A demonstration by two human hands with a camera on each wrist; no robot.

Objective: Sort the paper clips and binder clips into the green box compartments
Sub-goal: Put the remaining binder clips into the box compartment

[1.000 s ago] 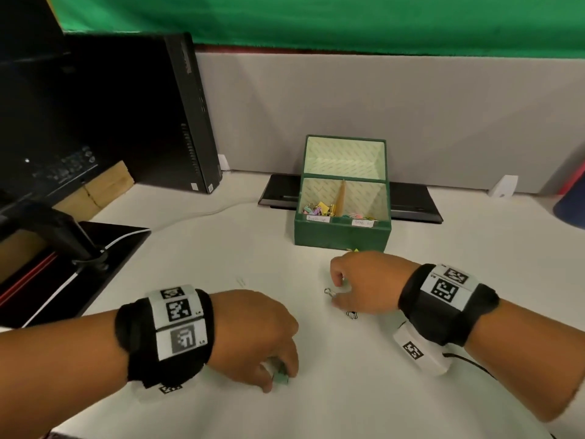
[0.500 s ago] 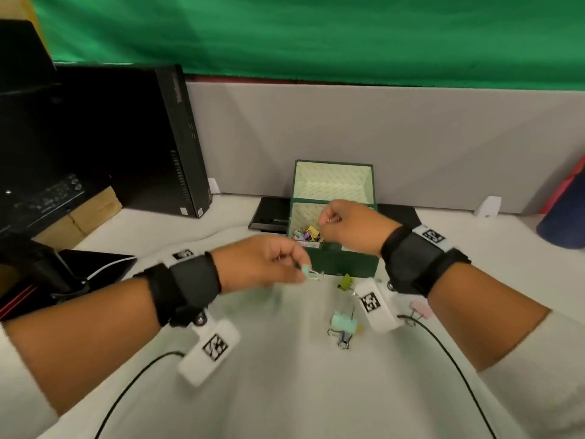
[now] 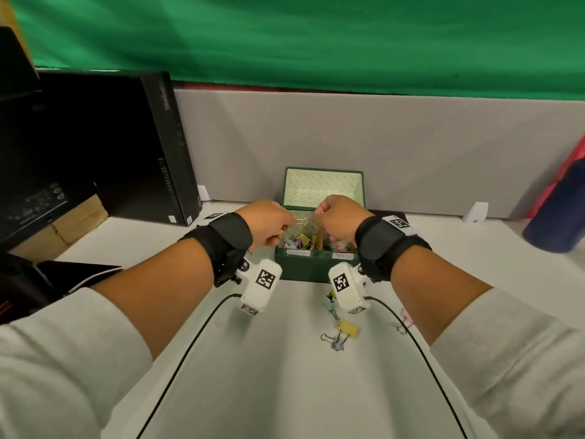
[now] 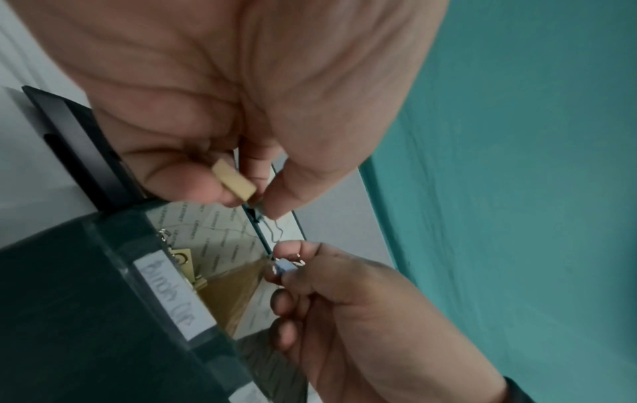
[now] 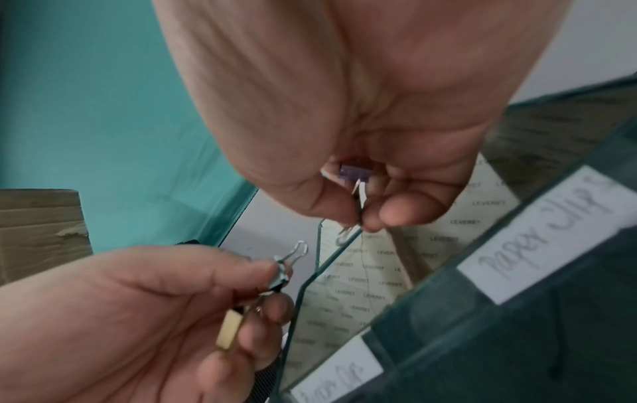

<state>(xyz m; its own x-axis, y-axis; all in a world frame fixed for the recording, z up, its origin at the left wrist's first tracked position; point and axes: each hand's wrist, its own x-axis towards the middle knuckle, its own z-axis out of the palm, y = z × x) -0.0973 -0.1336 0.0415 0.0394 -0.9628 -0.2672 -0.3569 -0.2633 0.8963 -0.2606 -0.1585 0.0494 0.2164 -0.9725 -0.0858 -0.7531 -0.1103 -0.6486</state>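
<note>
The green box [image 3: 316, 268] stands open at mid table, its left compartment labelled for binder clips [image 4: 172, 294] and its right for paper clips [image 5: 537, 226]; both hold coloured clips. My left hand [image 3: 288, 224] hovers over the left compartment. It pinches a teal binder clip [image 5: 282, 276] between thumb and forefinger and keeps a yellow binder clip [image 5: 229, 330] under its curled fingers. My right hand [image 3: 320, 214] is beside it over the box's divider and pinches a purple binder clip [image 5: 355, 172]. The two hands nearly touch.
Loose binder clips lie on the table in front of the box: a yellow one [image 3: 347, 327], a bluish one [image 3: 337, 342], a green one [image 3: 329, 304] and a pink one [image 3: 405, 319]. A black computer tower [image 3: 142, 147] stands at left, a grey partition [image 3: 411, 137] behind.
Both hands rose from the table with clips and moved forward over the box. The left hand closed in on the right above the compartments.
</note>
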